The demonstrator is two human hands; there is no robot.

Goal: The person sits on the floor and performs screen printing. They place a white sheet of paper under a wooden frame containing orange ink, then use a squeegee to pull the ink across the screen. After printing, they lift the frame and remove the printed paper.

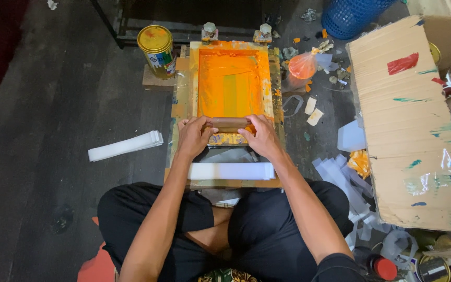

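Observation:
A wooden-framed printing screen [194, 78] lies flat on the floor in front of me, its mesh covered with orange ink. Both my hands grip a brown wooden-handled squeegee [229, 124] at the near end of the screen. My left hand [195, 136] holds its left end, my right hand [261, 137] its right end. The squeegee's lower edge is smeared with orange ink. A stack of white strips [230, 171] lies just below my hands, on the near edge of the board.
A yellow-lidded paint can [156, 49] stands at the screen's far left. More white strips [125, 145] lie on the floor to the left. A large cardboard box [413, 125] sits at the right, with scraps [340, 167] beside it. A blue basket [351, 15] is behind.

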